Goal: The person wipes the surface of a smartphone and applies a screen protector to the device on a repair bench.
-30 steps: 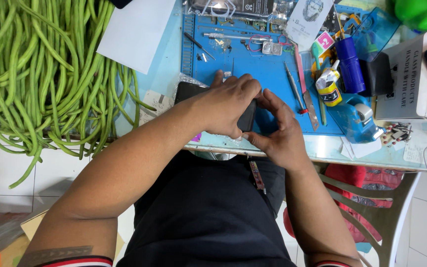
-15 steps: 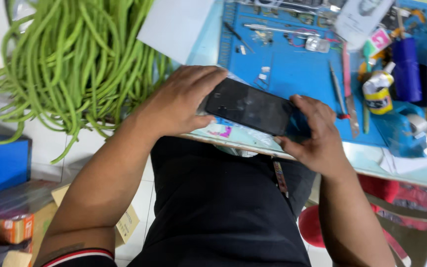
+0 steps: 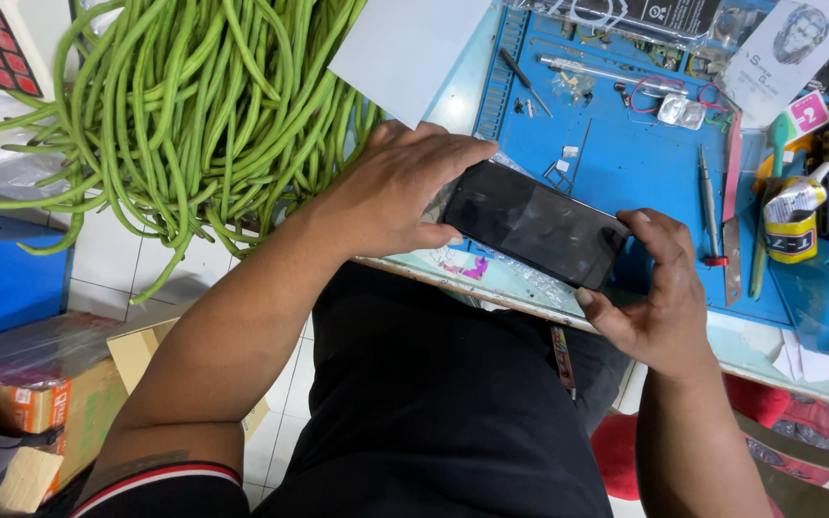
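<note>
Dark phone (image 3: 532, 223) between both hands, left hand (image 3: 395, 192) and right hand (image 3: 652, 297) pinching its ends.

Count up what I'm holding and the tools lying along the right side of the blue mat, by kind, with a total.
Phone, black, held at both ends by the left hand and right hand: 1
Screwdriver with red collar: 1
Pink flat pry tool: 1
Green-handled tool: 1
Glue tube, yellow and black: 1
Total: 5
</note>
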